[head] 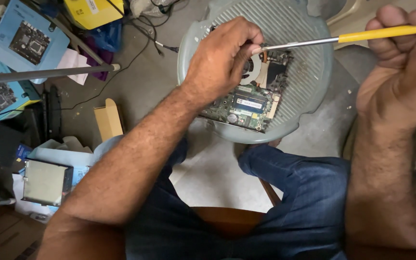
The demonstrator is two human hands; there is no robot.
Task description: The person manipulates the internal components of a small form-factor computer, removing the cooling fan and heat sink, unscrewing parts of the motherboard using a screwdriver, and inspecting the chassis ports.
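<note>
A green circuit board point(252, 103) with a fan and copper heat pipe lies on a round grey plastic stool seat point(309, 72). My left hand point(222, 58) rests on the board's upper left part, fingers curled and pinching near the fan. My right hand point(405, 62) at the right edge grips a screwdriver point(343, 38) with a yellow handle; its metal shaft reaches left to the fingertips of my left hand above the fan. The screwdriver tip is hidden by my left fingers.
Blue-jeaned knees point(294, 192) sit below the stool. On the floor at left lie blue boxes picturing motherboards point(27, 43), a yellow box point(92, 10), a metal pole point(44, 73), cables, a small cardboard box point(108, 119) and a silver drive-like part point(44, 183).
</note>
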